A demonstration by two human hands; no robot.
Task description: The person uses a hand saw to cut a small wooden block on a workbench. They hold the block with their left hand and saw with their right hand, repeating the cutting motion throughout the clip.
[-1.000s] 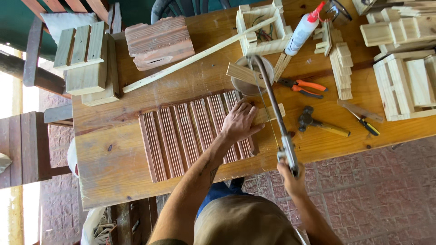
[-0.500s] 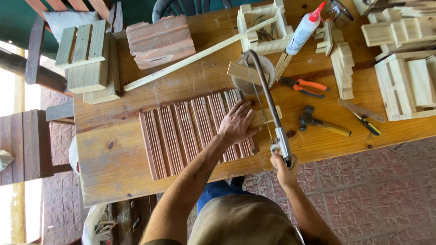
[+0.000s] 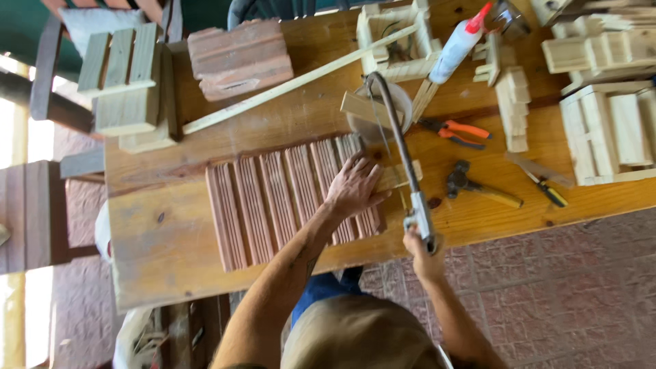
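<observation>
My left hand (image 3: 355, 188) presses flat on the right end of a reddish-brown ribbed wooden panel (image 3: 273, 201) lying on the wooden workbench (image 3: 164, 232), and it also rests on a small pale wood strip (image 3: 402, 174) beside the panel. My right hand (image 3: 420, 249) grips the handle of a metal-framed hacksaw (image 3: 396, 137), whose frame reaches away from me across the pale strip. The saw's far end lies over a round grey lid (image 3: 400, 102).
On the bench lie orange-handled pliers (image 3: 454, 131), a hammer (image 3: 478, 188), a yellow-handled tool (image 3: 543, 181), a glue bottle (image 3: 459, 42), a long thin pale batten (image 3: 294, 83), a ribbed block (image 3: 239, 58), and several pale wooden crates and block stacks (image 3: 608, 116). Brick paving lies below the near edge.
The saw and my right hand have slid a little nearer to me along the cut line. My left hand stays pressed on the panel.
</observation>
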